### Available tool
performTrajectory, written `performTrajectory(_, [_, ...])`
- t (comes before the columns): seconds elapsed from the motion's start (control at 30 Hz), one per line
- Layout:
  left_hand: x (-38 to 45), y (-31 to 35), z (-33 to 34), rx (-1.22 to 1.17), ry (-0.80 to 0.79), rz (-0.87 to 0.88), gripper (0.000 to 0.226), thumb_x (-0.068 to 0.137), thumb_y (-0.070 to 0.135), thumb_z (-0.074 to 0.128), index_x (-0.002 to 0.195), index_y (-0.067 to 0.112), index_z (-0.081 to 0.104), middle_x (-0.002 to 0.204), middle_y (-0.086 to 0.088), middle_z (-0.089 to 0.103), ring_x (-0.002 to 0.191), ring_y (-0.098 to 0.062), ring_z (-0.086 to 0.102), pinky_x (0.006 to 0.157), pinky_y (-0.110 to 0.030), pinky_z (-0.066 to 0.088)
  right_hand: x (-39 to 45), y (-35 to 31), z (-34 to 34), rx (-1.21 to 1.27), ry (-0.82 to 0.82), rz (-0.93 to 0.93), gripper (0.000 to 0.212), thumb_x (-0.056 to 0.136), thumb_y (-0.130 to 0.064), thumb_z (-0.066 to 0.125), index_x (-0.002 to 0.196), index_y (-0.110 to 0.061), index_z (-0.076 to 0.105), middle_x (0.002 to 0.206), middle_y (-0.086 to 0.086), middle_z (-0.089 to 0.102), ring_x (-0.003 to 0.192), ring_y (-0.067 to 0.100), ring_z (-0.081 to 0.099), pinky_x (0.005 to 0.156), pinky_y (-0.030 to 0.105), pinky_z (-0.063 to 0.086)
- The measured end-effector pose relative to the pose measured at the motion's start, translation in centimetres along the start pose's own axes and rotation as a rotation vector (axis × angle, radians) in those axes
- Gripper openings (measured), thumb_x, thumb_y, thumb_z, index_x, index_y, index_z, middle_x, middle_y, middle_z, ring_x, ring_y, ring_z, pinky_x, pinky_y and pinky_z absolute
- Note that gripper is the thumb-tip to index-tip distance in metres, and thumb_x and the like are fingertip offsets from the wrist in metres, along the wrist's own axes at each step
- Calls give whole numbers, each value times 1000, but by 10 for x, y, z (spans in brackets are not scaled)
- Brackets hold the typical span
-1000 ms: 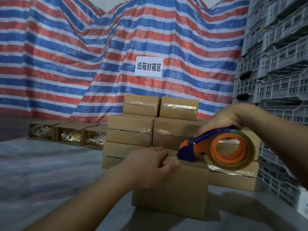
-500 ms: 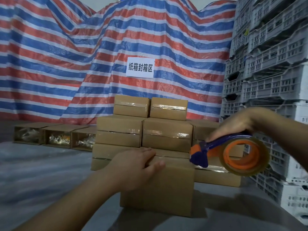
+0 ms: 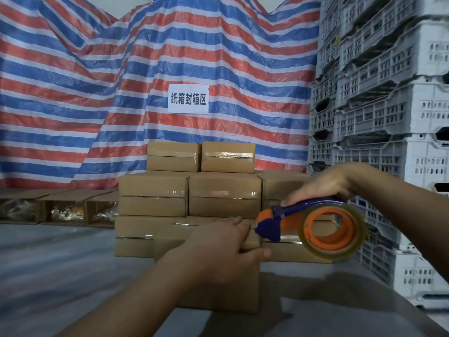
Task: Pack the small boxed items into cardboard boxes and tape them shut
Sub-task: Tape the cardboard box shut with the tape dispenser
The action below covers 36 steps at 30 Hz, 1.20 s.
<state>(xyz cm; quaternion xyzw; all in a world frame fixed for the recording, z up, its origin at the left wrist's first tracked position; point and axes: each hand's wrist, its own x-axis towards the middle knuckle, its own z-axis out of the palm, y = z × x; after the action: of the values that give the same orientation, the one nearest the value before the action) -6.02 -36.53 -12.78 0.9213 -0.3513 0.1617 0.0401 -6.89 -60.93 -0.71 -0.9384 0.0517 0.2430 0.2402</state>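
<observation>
We're at the counter with the cardboard box right in front of us, standing just ahead of the stack of sealed boxes. Our left hand lies on its top, fingers stretched over the flaps and thumb hooked over the right edge, pressing it down. Our right hand is wrapped around the blue handle of the tape dispenser, whose blue nose sits at the box's top right edge, just beside our left fingertips; whether tape is already stuck down there we can't tell.

The box looks light and fairly stiff, but those flaps will likely spring up if we let go, so we'd keep the palm flat over the seam. Cardboard on this smooth counter may slide under the pull of the tape, so bear down. To lift it, we'd take it by both side walls. Off to the left, open boxes show shiny packed items.
</observation>
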Motion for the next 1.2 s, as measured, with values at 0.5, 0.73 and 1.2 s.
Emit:
performTrajectory(0.5, [-3,-3,6,-7,34,32,67,88,77,27,148,51,13,161,4,23,145,-18,25,108,-39,28,-23,-8,22,-471,210,79,49,86,-69,59,89,-21,68,70,-8,67,57,7,63,60,21,50])
performTrajectory(0.73, [-4,-1,4,1,26,12,69,86,79,25,148,50,15,160,3,24,143,-21,29,107,-40,31,-18,-27,58,-866,310,235,46,82,-66,65,92,-21,64,89,-3,64,73,14,61,62,28,48])
performTrajectory(1.2, [-5,2,3,-4,21,35,68,89,75,27,150,45,18,160,3,24,144,-19,28,109,-39,30,30,83,159,-643,976,77,57,90,-78,31,74,-26,49,71,-9,48,57,9,45,47,26,31])
